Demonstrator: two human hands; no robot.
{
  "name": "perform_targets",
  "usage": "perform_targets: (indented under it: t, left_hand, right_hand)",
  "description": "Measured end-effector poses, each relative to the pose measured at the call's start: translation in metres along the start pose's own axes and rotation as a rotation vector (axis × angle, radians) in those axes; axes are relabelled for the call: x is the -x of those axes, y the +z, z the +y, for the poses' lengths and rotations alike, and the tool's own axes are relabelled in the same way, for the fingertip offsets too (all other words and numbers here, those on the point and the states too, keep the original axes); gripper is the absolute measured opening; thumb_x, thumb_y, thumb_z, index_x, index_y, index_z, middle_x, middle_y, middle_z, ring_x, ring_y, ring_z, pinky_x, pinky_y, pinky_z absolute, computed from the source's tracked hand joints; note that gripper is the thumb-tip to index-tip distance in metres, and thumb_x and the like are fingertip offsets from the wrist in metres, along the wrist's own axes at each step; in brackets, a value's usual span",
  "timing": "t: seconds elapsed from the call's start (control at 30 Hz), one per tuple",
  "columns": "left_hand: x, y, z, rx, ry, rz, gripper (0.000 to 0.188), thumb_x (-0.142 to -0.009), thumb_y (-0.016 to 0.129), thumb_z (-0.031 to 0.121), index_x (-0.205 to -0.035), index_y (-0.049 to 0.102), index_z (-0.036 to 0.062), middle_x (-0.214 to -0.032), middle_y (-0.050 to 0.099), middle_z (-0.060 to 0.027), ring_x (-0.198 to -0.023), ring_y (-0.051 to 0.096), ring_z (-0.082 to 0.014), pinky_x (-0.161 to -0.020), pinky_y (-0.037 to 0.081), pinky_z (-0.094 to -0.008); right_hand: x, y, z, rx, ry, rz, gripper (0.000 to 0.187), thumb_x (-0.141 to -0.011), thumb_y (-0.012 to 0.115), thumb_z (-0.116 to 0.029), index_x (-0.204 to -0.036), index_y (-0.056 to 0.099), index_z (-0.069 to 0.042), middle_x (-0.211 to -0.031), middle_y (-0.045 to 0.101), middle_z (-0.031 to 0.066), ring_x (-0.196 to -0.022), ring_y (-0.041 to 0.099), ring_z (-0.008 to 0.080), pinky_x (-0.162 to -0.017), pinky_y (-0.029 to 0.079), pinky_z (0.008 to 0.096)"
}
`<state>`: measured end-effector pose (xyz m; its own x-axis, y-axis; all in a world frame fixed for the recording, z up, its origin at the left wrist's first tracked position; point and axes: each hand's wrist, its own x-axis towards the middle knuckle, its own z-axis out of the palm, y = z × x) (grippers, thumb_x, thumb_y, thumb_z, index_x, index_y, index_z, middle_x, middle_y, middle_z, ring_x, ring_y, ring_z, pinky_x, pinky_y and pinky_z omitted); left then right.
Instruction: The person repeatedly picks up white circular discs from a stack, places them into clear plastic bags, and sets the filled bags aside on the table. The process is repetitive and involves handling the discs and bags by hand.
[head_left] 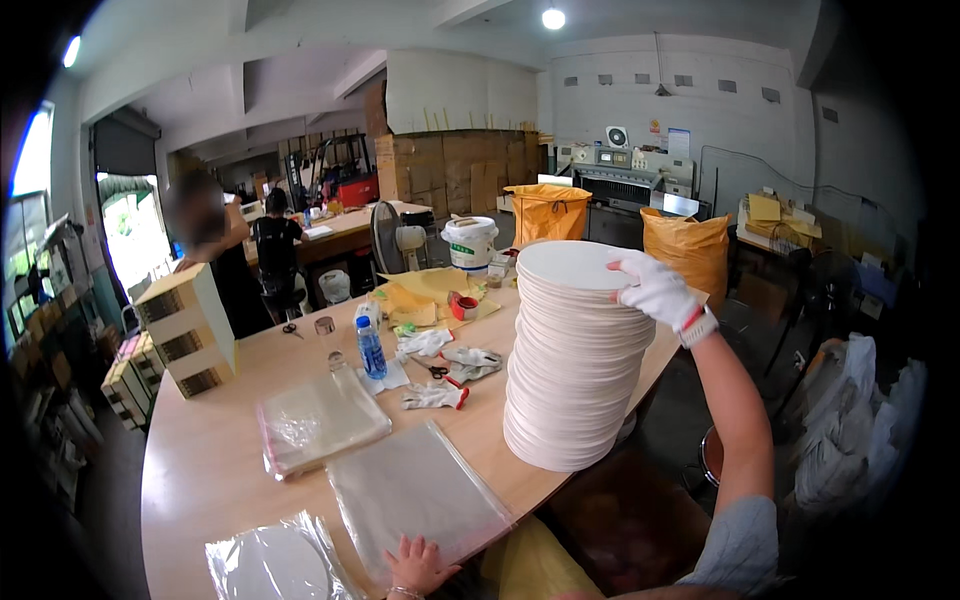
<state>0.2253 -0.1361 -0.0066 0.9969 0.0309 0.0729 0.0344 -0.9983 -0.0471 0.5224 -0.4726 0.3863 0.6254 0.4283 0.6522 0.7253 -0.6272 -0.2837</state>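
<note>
A tall, slightly leaning stack of round white boards (575,370) stands on the table to the right. At its top, my right hand (655,287), in a white glove with the fingertips bare, grips the edge of the uppermost board (570,264). My left hand (418,566) is bare and lies with fingers spread on the near edge of a pile of clear plastic bags (415,490). Left of it, a clear bag (275,565) has a round white board inside. Another pile of clear bags (325,420) sits farther back.
Beyond the bags are a blue-capped bottle (370,350), work gloves (433,396), scissors (437,371), red tape (463,307) and yellow paper (425,290). Stacked boxes (190,325) stand at the table's left. A white bucket (470,243), a fan (388,238) and orange sacks (685,250) are behind. Two people are at far left.
</note>
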Motion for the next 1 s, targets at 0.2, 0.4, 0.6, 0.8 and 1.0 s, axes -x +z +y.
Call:
perform_targets:
  t: [0.2,0.4,0.6,0.8,1.0]
  left_hand:
    - [-0.014,0.059,0.005,0.132,-0.11,-0.07,0.052,-0.09,0.03,0.038,-0.134,0.035,0.0113,-0.14,0.031,-0.0113,-0.131,0.022,-0.03,-0.107,0.02,-0.0457]
    - [-0.007,0.022,0.021,0.365,-0.1,-0.1,0.049,-0.091,0.033,0.033,-0.133,0.034,0.0092,-0.138,0.032,-0.0111,-0.127,0.028,-0.0286,-0.103,0.025,-0.0402]
    - [0.006,-0.056,0.045,0.631,-0.105,0.071,0.047,-0.086,0.051,0.026,-0.126,0.043,0.0038,-0.128,0.043,-0.0176,-0.117,0.041,-0.0357,-0.095,0.036,-0.0419]
    - [-0.02,-0.085,0.054,0.938,0.095,0.137,0.032,-0.082,0.061,0.029,-0.108,0.059,0.0101,-0.109,0.061,-0.0096,-0.101,0.058,-0.0272,-0.083,0.047,-0.0408]
    - [-0.116,-0.201,0.119,2.107,0.478,-0.018,0.048,-0.089,0.054,0.018,-0.131,0.036,0.0017,-0.128,0.047,-0.0125,-0.116,0.047,-0.0222,-0.098,0.036,-0.0362]
  right_hand:
    - [-0.031,-0.006,0.02,0.033,0.11,-0.418,0.031,-0.079,0.049,-0.021,-0.102,0.061,-0.005,-0.096,0.064,0.0067,-0.093,0.057,0.0203,-0.083,0.042,0.0279]
    - [-0.043,-0.009,0.012,0.149,0.064,-0.524,0.034,-0.08,0.052,-0.023,-0.107,0.06,-0.005,-0.106,0.059,0.0104,-0.101,0.054,0.0233,-0.087,0.041,0.0286]
    - [-0.04,0.002,0.026,0.341,-0.294,-0.335,0.023,-0.079,0.048,-0.017,-0.091,0.063,-0.005,-0.089,0.062,0.0169,-0.087,0.059,0.0307,-0.077,0.046,0.0375]
    - [-0.028,0.005,0.007,0.71,-0.342,-0.096,0.012,-0.079,0.053,-0.015,-0.077,0.056,-0.004,-0.068,0.059,0.012,-0.065,0.062,0.0287,-0.054,0.049,0.0367]
    - [0.053,-0.006,-0.084,0.682,-0.865,0.281,0.006,-0.069,0.053,-0.015,-0.072,0.056,-0.01,-0.065,0.051,0.0007,-0.054,0.052,0.0151,-0.038,0.036,0.0302]
